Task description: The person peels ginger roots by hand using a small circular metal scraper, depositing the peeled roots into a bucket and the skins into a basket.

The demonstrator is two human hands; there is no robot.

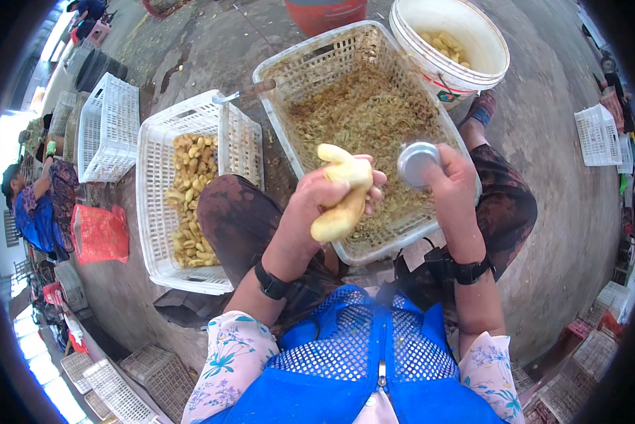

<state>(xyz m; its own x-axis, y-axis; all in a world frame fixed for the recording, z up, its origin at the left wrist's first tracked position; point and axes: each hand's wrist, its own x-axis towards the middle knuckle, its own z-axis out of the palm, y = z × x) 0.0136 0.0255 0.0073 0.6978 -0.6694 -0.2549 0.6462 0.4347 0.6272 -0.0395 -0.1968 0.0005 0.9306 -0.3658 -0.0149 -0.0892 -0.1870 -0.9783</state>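
Note:
My left hand (310, 212) grips a pale yellow peeled ginger root (342, 194) and holds it up over the near edge of a white plastic basket (300, 71) full of brownish peelings. My right hand (453, 180) is closed around a metal spoon (416, 162), its round bowl turned toward the camera just right of the root. Both wrists carry black bands.
A second white basket (151, 212) at my left holds several yellow ginger pieces. A white bucket (497, 56) with more pieces stands beyond the right knee. A knife (250, 92) lies across the basket rims. A seated person (38, 205) and a red bag (100, 233) are at far left.

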